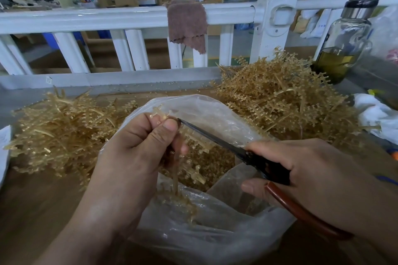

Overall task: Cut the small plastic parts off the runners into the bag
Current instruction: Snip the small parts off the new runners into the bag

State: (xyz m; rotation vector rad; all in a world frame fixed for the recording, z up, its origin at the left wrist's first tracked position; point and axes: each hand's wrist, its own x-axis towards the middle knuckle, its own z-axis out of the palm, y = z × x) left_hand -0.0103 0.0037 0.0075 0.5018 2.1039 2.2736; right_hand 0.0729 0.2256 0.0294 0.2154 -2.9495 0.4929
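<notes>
The left hand [137, 148] is clenched on an amber plastic runner [176, 178], thumb and curled fingers pinching its upper end so that the strip hangs down into the mouth of a clear plastic bag [215, 232]. The right hand [312, 170] is wrapped round the reddish-brown handles of a pair of scissors [215, 139], whose dark blades reach leftward across the bag's opening, their tip meeting the runner right at the left thumb; the blades look closed or very nearly so. The bag sits at the near edge of the wooden table [43, 200], between both forearms, and a layer of small cut parts [215, 157] lies inside it. A loose pile of runners [60, 129] spreads along the table's left side, and a taller heap of runners [280, 97] fills the far right part. At the far right corner stands a glass bottle [344, 45] with yellowish liquid in its bottom. Behind the table's far edge runs a white railing [107, 17] with a brown cloth [186, 23] draped over it.
</notes>
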